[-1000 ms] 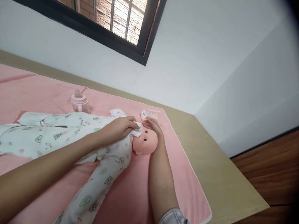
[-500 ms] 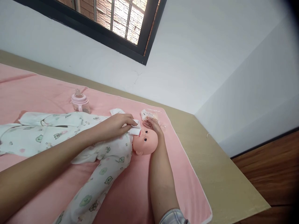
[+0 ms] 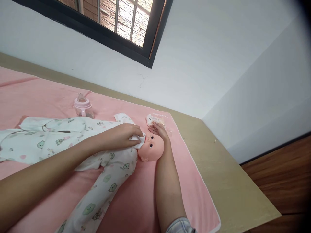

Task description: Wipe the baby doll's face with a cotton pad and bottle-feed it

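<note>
A baby doll [image 3: 153, 149] in white printed clothes lies on its back, its head toward the right. My left hand [image 3: 126, 135] reaches across its chest, fingers pinching a white tissue [image 3: 138, 141] against the doll's mouth and chin. The doll's head rests against my right wrist. Beyond it, my right hand [image 3: 157, 129] lies with fingers stretched out and holds nothing. Its fingertips are beside a small white packet [image 3: 152, 119], and I cannot tell whether they touch it.
A pink-lidded baby bottle [image 3: 83, 106] stands behind the doll's body. Everything lies on a pink mat [image 3: 191, 194] over a tan tabletop [image 3: 233, 181]. A white wall [image 3: 175, 84] with a dark window frame [image 3: 97, 27] rises behind.
My left hand has shifted slightly down toward the doll's neck, and the tissue is now bunched lower at the mouth and chin. My right hand and the doll's head have stayed in place.
</note>
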`<state>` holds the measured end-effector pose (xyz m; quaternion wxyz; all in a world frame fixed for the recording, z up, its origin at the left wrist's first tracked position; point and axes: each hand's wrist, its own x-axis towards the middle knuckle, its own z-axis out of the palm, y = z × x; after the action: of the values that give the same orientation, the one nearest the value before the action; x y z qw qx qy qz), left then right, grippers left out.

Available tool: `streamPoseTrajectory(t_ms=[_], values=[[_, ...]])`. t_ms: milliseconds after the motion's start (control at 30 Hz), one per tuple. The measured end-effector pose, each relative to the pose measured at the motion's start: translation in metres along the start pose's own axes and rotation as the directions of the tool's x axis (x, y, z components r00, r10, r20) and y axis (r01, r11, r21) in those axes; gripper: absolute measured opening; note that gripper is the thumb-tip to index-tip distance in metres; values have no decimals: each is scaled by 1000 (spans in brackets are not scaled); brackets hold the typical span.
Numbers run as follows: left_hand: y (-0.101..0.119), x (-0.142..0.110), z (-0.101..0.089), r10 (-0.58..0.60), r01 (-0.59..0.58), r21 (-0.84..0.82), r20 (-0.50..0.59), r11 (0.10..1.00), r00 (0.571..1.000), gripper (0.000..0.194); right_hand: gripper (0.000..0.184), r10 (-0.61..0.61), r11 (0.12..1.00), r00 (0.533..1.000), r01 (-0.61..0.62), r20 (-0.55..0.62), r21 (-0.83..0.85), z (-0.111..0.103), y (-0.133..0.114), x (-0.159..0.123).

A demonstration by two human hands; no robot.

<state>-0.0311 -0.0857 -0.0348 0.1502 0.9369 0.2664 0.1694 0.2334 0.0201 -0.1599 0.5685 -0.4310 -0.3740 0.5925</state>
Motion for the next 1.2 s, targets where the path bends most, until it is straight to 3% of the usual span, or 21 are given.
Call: streamPoseTrajectory(t_ms=[200, 733, 1200], values=[[-1, 3, 6, 30, -29, 32, -43, 999, 999, 17, 19, 13, 1000, 1000, -14, -14, -25, 3, -4, -4], [-10, 3, 8, 2, 0, 16, -102, 1000, 995, 19, 21, -8, 1000, 1000, 8, 6, -1, 2, 0, -1], [-15, 6, 12, 25, -10, 109, -136, 994, 990, 20, 27, -8, 1000, 1000, 7, 20, 28, -3, 6, 4]])
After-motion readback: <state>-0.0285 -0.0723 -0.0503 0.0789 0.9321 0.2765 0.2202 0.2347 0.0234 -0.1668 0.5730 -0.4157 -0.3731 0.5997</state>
